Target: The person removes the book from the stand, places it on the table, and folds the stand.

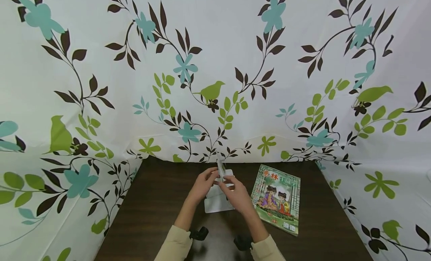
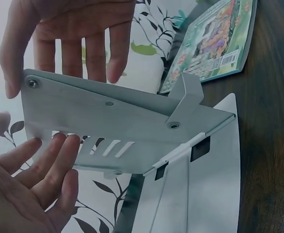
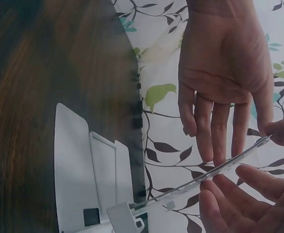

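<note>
A white metal folding stand (image 1: 217,205) is on the dark table. In the left wrist view its slotted plate (image 2: 137,114) is raised from the flat base (image 2: 212,184), with a bent tab (image 2: 188,94) on one side. My left hand (image 1: 202,186) holds the plate by one face, fingertips near the slots. On the opposite face are the fingers of my right hand (image 1: 237,195). Both thumbs meet at the plate's top edge in the right wrist view, where the plate (image 3: 195,180) appears nearly edge-on and the base (image 3: 71,165) lies below.
A green illustrated magazine (image 1: 276,197) lies to the right of the stand. Behind the table (image 1: 155,201) hangs a white cloth (image 1: 215,36) printed with leaves and birds, which also runs along both sides. A dark wrist camera (image 1: 199,233) sits by the left sleeve.
</note>
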### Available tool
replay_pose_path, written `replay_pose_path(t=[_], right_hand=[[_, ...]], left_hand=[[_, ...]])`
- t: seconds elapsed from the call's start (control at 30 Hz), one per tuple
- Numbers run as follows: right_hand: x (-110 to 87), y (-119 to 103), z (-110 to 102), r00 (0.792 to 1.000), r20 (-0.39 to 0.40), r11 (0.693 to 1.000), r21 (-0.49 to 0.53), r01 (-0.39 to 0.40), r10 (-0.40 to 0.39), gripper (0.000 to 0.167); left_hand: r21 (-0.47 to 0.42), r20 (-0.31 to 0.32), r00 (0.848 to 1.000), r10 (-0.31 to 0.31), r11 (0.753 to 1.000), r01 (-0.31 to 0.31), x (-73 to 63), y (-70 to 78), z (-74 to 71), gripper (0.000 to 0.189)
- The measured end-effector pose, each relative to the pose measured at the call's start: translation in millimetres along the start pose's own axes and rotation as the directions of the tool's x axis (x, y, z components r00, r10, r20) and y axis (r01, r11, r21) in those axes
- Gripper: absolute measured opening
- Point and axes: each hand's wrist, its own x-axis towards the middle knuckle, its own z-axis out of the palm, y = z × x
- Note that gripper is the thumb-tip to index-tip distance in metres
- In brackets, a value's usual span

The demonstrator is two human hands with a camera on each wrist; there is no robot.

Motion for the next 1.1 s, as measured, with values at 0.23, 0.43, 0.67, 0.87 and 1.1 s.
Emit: replay_pose_path(t=[0.23,0.43,0.67,0.87,1.1], right_hand=[[-1.9,2,13,1.0,-0.01,1.0,-0.023,0.017,-0.017,0.052],[-4.8,7,20,0.998,0.045,0.999,-0.002,0.044,-0.044,0.046],[1.6,14,28,0.992,0.091,0.996,-0.005,0.09,-0.089,0.04],[4.4,25,37,0.992,0.081,0.992,-0.078,0.099,-0.093,0.039],[5.9,33,46,0.991,0.084,0.989,-0.104,0.109,-0.1,0.037]], left_hand=[[-0.002,-0.003,1.0,-0.017,1.0,0.017,-6.9,-2.7,-2.6,0.054],[0.032,-0.046,0.998,-0.052,0.998,0.054,-15.2,-8.4,-10.4,0.057],[0.002,-0.091,0.995,-0.044,0.999,0.044,-18.8,-18.2,-20.0,0.054],[-0.062,-0.106,0.99,-0.089,0.995,0.082,-28.1,-23.7,-22.5,0.054],[-0.06,-0.152,0.987,-0.054,0.997,0.045,-38.2,-30.5,-26.5,0.043]])
